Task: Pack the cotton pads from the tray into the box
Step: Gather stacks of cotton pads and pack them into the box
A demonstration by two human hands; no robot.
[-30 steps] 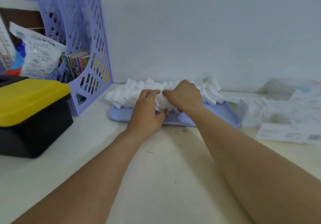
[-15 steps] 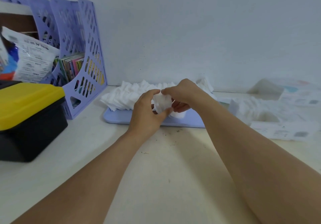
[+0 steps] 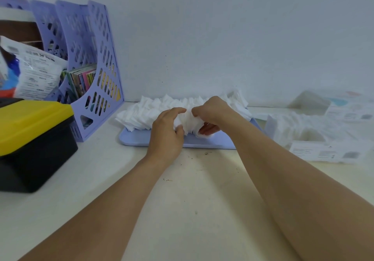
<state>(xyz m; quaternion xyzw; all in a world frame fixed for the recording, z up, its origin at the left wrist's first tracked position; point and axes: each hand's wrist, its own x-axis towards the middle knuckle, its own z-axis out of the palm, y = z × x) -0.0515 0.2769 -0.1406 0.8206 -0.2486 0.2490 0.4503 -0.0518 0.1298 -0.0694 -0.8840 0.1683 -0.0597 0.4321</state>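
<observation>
Pads point(image 3: 153, 112) lie heaped in a row along the tray point(image 3: 141, 139), which sits on the table point(image 3: 192, 210) against the wall. The left hand point(image 3: 167, 132) and right hand point(image 3: 210, 112) meet over the middle of the heap, each with fingers curled round one shared bunch of pads, squeezing it between them. The box point(image 3: 323, 151) stands right of the tray, near it, partly filled with pads. Left of the tray stand a file rack point(image 3: 95, 68) and a yellow-lidded case point(image 3: 32, 139).
</observation>
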